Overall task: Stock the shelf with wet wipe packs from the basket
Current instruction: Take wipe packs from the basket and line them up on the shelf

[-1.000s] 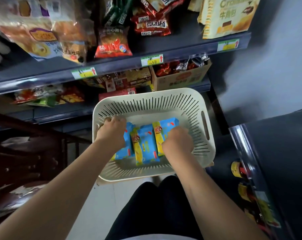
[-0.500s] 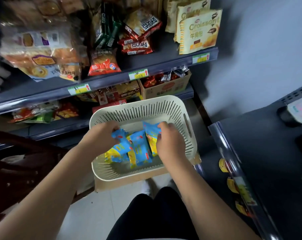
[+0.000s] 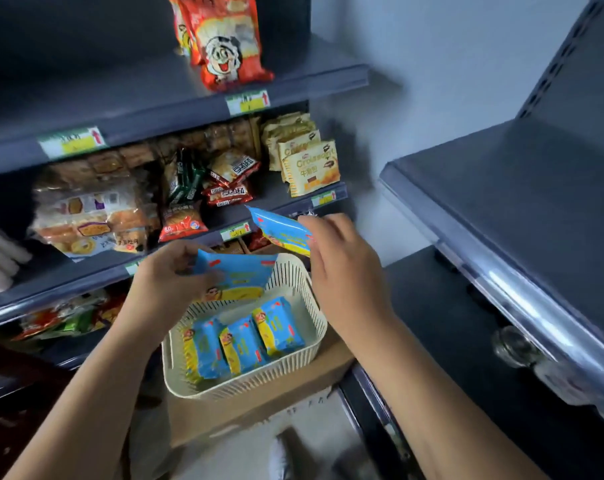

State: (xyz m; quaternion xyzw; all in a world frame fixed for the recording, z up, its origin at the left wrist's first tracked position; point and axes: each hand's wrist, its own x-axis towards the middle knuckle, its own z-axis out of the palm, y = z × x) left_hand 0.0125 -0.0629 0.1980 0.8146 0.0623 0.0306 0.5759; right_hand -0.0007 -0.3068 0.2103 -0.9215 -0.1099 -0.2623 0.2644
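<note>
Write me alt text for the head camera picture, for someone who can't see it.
The left hand holds one blue-and-yellow wet wipe pack and the right hand a second pack, above a cream slotted basket with three more packs inside. Dark snack shelves stand behind.

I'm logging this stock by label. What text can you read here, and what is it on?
"Croissant": cream packs on the middle shelf.
"牛角包": same packs, under that word.
"8.0": red snack bag, lower left corner.
Price tags: red arrow visible, print too blurred to read.
Wet wipe packs: print too blurred to read.
Red-and-white packs: lettering too blurred to read.
</note>
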